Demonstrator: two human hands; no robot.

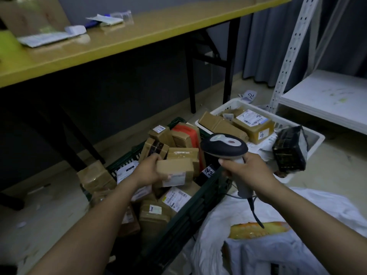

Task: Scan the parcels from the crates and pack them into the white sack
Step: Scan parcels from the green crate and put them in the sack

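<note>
My left hand (pixel 151 170) grips a small brown cardboard parcel (pixel 175 170) with a white label, just above the dark green crate (pixel 200 207) full of several taped parcels. My right hand (pixel 245 169) holds the handle of a grey and black barcode scanner (pixel 224 145), whose head sits right of the held parcel and whose cable hangs down. The white sack (pixel 282 245) lies open at the lower right, with a yellow packet (pixel 256 230) inside. Behind stands a white crate (pixel 315 139) with more parcels and a black wrapped package (pixel 290 151).
A yellow table (pixel 119 42) with black legs spans the top, carrying papers and a cardboard box (pixel 25 14). A white metal shelf (pixel 325 100) stands at the right. Paper scraps lie on the floor behind the white crate.
</note>
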